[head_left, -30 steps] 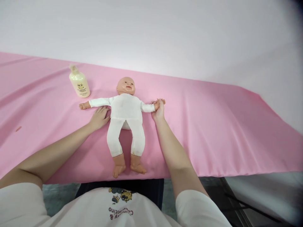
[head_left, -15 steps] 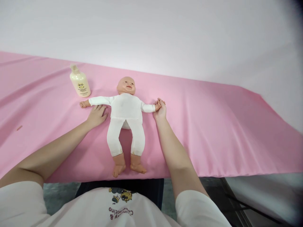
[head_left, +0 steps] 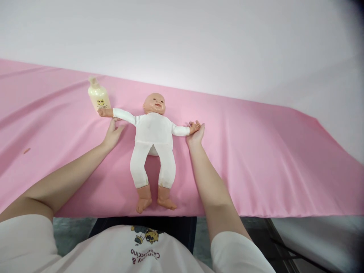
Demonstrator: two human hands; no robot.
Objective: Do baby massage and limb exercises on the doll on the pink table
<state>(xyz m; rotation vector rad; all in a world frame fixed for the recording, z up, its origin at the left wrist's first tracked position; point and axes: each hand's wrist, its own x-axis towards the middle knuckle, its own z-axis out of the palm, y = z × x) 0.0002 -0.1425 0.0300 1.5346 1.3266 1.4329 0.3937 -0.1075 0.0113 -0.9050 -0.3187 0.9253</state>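
Observation:
A bald baby doll (head_left: 153, 129) in a white top and trousers lies face up on a pink cloth (head_left: 250, 159), arms spread and bare feet toward me. Under the doll's raised left-side arm is my left hand (head_left: 113, 134), its thumb apart and its fingertips hidden behind that arm. My right hand (head_left: 196, 135) lies palm up beneath the doll's other hand, fingers apart and not closed round it. A cream pump bottle (head_left: 99, 98) stands behind the doll's left-side hand, which overlaps its base.
A small brownish stick-like piece (head_left: 26, 150) lies on the cloth at the far left. Behind the cloth rises a white surface (head_left: 182, 41). The cloth's front edge runs just past the doll's feet, close to my body.
The doll's left-side arm has risen, with my left hand now beneath it. My right hand's fingers have uncurled from the doll's other hand. The view has shifted slightly.

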